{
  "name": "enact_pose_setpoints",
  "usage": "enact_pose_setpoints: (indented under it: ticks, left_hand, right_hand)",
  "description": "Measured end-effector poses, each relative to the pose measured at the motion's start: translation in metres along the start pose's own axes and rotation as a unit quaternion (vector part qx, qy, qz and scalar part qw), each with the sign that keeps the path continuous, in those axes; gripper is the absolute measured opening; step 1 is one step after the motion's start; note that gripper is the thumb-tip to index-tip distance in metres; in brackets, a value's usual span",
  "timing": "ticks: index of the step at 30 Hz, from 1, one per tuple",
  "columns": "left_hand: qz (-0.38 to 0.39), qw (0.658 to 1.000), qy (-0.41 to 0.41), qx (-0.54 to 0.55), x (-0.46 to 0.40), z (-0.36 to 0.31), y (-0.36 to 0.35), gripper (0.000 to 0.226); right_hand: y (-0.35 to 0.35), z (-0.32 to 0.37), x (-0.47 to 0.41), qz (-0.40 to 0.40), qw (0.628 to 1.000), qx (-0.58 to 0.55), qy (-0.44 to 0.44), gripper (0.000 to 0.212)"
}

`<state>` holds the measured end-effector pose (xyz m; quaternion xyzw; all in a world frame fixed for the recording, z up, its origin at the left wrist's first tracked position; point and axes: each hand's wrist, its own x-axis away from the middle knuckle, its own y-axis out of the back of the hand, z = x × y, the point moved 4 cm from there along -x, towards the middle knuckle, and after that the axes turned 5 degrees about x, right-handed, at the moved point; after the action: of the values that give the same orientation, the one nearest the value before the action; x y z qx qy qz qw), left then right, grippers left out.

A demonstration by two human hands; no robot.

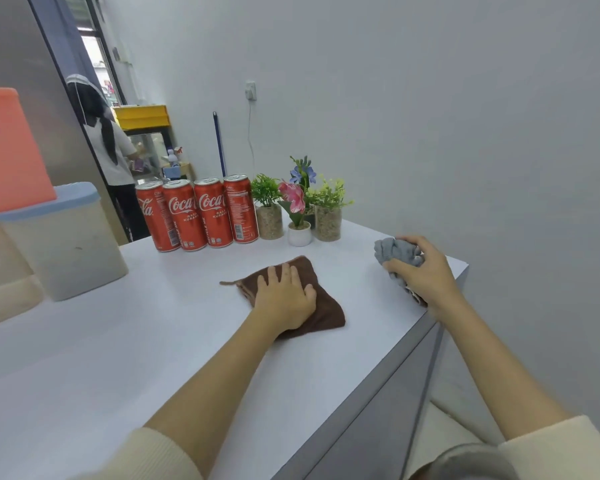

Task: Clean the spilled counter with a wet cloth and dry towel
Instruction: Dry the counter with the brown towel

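Observation:
A brown folded towel (321, 306) lies flat in the middle of the white counter (153, 341). My left hand (284, 294) presses on it, palm down, fingers spread and straight. Near the counter's right edge my right hand (426, 271) grips a bunched grey cloth (395, 252), its fingers curled round it just above the surface. No spill shows on the counter.
Several red cola cans (196, 214) stand in a row at the back, with small potted plants (300, 206) beside them. A white lidded container (66, 242) and an orange object (7, 150) sit at the left. A person (108, 147) stands beyond the counter.

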<state>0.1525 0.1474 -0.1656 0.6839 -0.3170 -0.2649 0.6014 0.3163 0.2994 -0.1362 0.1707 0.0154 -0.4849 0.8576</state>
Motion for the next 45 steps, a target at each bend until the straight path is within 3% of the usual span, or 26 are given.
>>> enact_pose_setpoints:
  ticks: [5,9,13,16,22,24,27,30,35,38,42,45]
  left_hand:
    - [0.009,0.997,-0.06,0.037,-0.008,-0.052,-0.012,0.061]
    - [0.033,0.994,-0.098,0.029,0.017,-0.048,-0.018,0.062]
    - [0.029,0.999,-0.008,0.027,-0.019,-0.036,-0.011,0.063]
    - [0.013,0.999,0.026,0.032,-0.048,-0.065,-0.014,0.065]
    - [0.028,0.994,-0.097,0.052,-0.008,-0.108,-0.025,0.066]
    - [0.035,0.996,-0.061,0.045,-0.005,-0.09,-0.024,0.068]
    - [0.015,0.997,0.068,0.04,-0.027,-0.065,-0.018,0.071]
    - [0.004,0.991,0.123,0.045,-0.055,-0.082,-0.017,0.072]
    - [0.033,0.997,-0.033,0.064,-0.053,-0.145,-0.027,0.066]
    - [0.015,0.994,-0.087,0.064,-0.016,-0.139,-0.03,0.066]
    - [-0.018,0.997,0.049,0.05,-0.021,-0.08,-0.023,0.07]
    - [-0.012,0.99,0.126,0.059,-0.05,-0.073,-0.018,0.072]
  right_hand:
    - [0.023,-0.002,-0.011,-0.023,0.995,-0.096,-0.031,0.032]
    - [0.032,-0.012,-0.021,-0.033,0.989,-0.135,-0.06,0.031]
    - [0.047,-0.022,-0.027,-0.032,0.988,-0.13,-0.075,0.029]
    - [0.06,-0.026,-0.03,-0.046,0.987,-0.135,-0.075,0.029]
    - [0.054,-0.024,-0.038,-0.045,0.985,-0.153,-0.073,0.033]
    - [0.054,-0.022,-0.041,-0.031,0.986,-0.15,-0.06,0.033]
    - [0.064,-0.024,-0.044,-0.034,0.987,-0.146,-0.051,0.031]
    - [0.081,-0.031,-0.045,-0.057,0.986,-0.147,-0.059,0.031]
    - [0.084,-0.039,-0.047,-0.089,0.983,-0.145,-0.074,0.041]
    - [0.073,-0.034,-0.052,-0.073,0.984,-0.149,-0.061,0.04]
    - [0.073,-0.034,-0.056,-0.064,0.985,-0.148,-0.063,0.036]
    - [0.08,-0.04,-0.053,-0.074,0.985,-0.142,-0.066,0.039]
